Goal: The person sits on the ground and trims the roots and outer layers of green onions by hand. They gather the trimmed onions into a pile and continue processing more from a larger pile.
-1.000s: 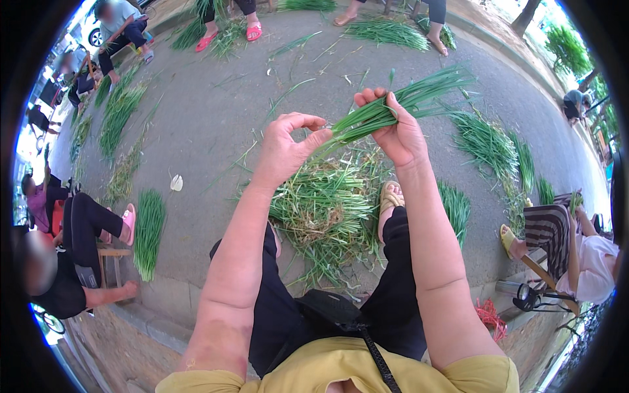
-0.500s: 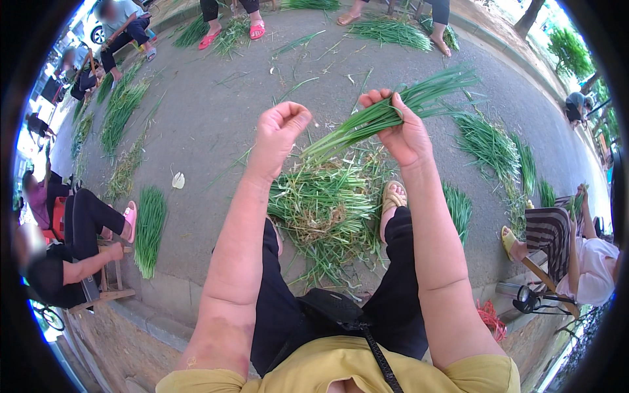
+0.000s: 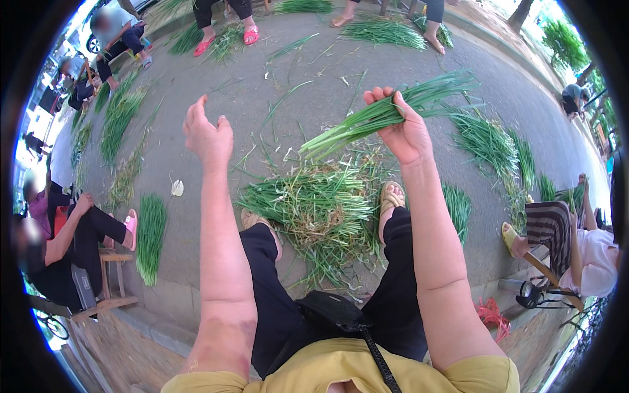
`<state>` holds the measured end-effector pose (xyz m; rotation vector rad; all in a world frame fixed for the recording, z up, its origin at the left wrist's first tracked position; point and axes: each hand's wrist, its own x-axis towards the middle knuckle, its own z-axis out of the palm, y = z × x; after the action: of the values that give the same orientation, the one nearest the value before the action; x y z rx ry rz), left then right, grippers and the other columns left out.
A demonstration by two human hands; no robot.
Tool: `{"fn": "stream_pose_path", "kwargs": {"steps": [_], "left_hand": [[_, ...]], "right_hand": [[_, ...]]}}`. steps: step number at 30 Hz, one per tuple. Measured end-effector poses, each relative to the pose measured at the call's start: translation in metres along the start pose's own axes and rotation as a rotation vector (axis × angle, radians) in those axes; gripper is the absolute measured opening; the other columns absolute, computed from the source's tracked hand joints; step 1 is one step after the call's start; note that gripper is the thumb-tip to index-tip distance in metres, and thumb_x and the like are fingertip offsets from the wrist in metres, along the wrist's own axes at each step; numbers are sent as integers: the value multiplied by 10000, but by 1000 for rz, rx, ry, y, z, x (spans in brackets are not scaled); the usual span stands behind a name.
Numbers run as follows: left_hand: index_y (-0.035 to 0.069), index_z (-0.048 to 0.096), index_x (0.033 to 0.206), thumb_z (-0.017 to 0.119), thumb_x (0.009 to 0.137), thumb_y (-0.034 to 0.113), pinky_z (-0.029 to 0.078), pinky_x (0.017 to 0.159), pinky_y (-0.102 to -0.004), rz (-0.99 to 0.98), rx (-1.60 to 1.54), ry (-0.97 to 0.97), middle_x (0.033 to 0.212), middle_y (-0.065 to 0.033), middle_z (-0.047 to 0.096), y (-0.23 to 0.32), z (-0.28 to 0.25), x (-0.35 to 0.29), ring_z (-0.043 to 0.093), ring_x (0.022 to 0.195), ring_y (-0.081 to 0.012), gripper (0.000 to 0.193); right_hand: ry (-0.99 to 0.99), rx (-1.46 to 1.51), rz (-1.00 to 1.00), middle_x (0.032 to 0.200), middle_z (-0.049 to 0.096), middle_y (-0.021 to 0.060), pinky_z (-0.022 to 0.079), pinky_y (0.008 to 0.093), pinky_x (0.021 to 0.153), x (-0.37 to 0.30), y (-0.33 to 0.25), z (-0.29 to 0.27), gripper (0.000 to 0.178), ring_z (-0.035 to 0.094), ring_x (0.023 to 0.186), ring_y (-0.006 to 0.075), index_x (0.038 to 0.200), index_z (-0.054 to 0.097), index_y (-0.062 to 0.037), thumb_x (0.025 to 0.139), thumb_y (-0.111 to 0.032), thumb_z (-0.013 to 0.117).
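My right hand (image 3: pixel 407 131) is closed around a bunch of garlic chives (image 3: pixel 357 126). The pale stem ends slant down to the left, and the long green leaves fan out to the upper right past my thumb. Out to the left, my left hand (image 3: pixel 208 136) is raised above the pavement with thumb and fingers apart and nothing in it. Between my sandalled feet lies a heap of chives (image 3: pixel 308 200), green stems mixed with dry brown trimmings. The bunch hangs just above the far side of this heap, not visibly touching it.
Chive bundles lie on the grey pavement, one at left (image 3: pixel 151 239) and a larger pile at right (image 3: pixel 488 145). A small white scrap (image 3: pixel 177 188) rests left of the heap. Several people sit around; red string (image 3: pixel 493 319) lies at lower right.
My left hand has swung left, away from the stem ends, and its pinched fingers have spread. The right hand keeps the bunch almost in place. A seated person at left has raised an arm.
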<state>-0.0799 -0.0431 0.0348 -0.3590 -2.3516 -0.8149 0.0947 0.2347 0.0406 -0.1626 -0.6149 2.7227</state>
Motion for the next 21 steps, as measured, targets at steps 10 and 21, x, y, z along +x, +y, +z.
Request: {"fn": "stream_pose_path", "kwargs": {"steps": [10,21], "left_hand": [[23,559,1211,541,894,507,331,1004,-323,-331,-1012,-846,1194,-89,571,64,3,-30,481,1153,-179,578],[7,506,1209,604,868,467,473,618,-223,-302,-1240,-1631,909,-59,639,100,-10,-63,623,701,-112,580]], "right_hand": [[-27,-44,63,1098,617,169,448,442,973,-1,5,3,207,553,1127,329,1037,557,0,947,-181,513],[-132,-194,157,1152,588,191,451,457,963,-9,11,12,303,535,1151,331,1100,545,2,938,-253,534]]}}
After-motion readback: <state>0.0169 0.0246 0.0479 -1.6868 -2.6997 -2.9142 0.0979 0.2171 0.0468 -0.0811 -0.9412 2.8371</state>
